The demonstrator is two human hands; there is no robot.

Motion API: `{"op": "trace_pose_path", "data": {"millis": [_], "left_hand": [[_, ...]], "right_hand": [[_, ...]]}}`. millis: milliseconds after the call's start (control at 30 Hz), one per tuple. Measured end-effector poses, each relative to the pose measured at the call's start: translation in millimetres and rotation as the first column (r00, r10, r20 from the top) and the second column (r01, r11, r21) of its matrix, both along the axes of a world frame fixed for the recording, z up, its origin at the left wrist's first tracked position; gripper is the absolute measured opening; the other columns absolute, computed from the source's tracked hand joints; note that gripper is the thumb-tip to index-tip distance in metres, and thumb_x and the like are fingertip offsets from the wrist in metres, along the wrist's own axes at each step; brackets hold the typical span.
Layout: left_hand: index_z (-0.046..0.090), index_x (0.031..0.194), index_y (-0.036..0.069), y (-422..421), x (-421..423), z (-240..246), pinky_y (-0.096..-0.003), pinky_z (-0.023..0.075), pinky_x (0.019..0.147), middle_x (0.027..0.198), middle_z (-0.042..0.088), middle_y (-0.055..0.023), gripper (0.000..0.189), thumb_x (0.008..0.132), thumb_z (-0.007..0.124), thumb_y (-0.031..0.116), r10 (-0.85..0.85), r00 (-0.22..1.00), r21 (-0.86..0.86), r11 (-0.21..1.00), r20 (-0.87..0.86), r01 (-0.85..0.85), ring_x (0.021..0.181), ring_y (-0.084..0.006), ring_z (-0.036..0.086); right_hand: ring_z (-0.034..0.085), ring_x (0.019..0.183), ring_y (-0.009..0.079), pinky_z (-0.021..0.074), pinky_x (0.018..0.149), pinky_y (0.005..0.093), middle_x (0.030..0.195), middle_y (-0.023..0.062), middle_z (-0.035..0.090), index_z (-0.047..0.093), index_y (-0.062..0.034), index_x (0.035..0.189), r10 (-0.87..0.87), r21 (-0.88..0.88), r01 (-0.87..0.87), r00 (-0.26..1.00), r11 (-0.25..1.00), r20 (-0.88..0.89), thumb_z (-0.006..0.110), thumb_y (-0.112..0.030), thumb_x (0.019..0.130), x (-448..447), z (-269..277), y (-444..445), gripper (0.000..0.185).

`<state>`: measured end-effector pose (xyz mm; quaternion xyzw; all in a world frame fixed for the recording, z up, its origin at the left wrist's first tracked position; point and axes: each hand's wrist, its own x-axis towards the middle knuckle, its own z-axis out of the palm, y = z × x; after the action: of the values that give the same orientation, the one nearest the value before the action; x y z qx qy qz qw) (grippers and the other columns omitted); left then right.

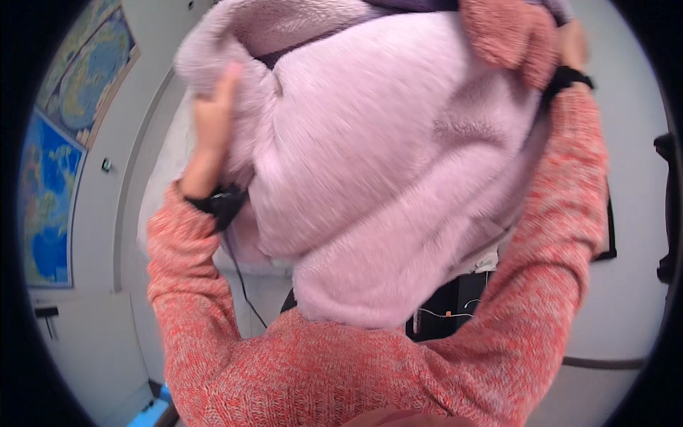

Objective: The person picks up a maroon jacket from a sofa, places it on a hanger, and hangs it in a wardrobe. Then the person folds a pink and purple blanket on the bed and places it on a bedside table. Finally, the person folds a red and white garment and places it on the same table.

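A bulky pale pink plush cloth [363,123], perhaps a garment or blanket, is held up before my chest. A coral fleecy piece [504,37] lies over its upper right part, and dark purple fabric [416,4] shows at the top edge. My left hand [213,125] grips the pink cloth at its left side, thumb on top, with the other fingers mostly hidden. At the upper right my right hand [575,45] holds the bundle's edge beside the coral piece; its fingertips are hidden. Both hands look blurred.
White bedding [165,187] shows behind the cloth at left. A dark cable [243,283] hangs below my left wrist. Black furniture [448,299] with white cords stands below the bundle. Maps [50,208] hang on the left wall.
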<state>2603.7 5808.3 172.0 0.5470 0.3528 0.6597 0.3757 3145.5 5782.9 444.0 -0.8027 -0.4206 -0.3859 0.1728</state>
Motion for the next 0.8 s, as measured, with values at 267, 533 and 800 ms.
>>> {"op": "trace_pose_path", "data": {"millis": [267, 533, 800], "left_hand": [[0.043, 0.124, -0.011, 11, -12, -323, -0.0388, 0.0405, 0.096, 0.120, 0.051, -0.0323, 0.077, 0.076, 0.067, 0.045, -0.355, 0.504, -0.440, 0.896, -0.787, -0.056, 0.113, -0.0393, 0.051], [0.042, 0.128, -0.004, -60, -144, -461, -0.0438, 0.0349, 0.100, 0.126, 0.047, -0.0264, 0.075, 0.068, 0.074, 0.028, -0.112, 0.221, -0.199, 0.883, -0.969, -0.425, 0.117, -0.0386, 0.045], [0.044, 0.119, -0.004, -53, -136, -486, -0.0439, 0.0425, 0.090, 0.112, 0.054, -0.0261, 0.068, 0.063, 0.075, 0.020, -0.292, 0.328, -0.407, 0.834, -0.898, -0.372, 0.107, -0.0397, 0.051]], "right_hand": [[0.053, 0.114, 0.0356, 0.0418, 0.096, 0.0387, 0.121, 0.0258, 0.055, 0.048, 0.0044, 0.126, 0.117, -0.392, -0.570, 0.659, 0.722, -0.743, 0.074, -0.044, 0.070, 13, -507, -26, 0.078], [0.052, 0.112, 0.0354, 0.0411, 0.094, 0.0408, 0.116, 0.0284, 0.055, 0.045, 0.0060, 0.126, -0.195, -0.363, -0.219, 0.544, 0.906, -0.816, 0.067, -0.037, 0.078, -75, -694, -314, 0.067], [0.038, 0.125, 0.0429, 0.0302, 0.104, 0.0429, 0.133, 0.0333, 0.038, 0.034, 0.0079, 0.133, -0.286, -0.273, 0.109, 0.563, 0.956, -0.776, 0.067, -0.035, 0.078, -133, -681, -315, 0.077]]}}
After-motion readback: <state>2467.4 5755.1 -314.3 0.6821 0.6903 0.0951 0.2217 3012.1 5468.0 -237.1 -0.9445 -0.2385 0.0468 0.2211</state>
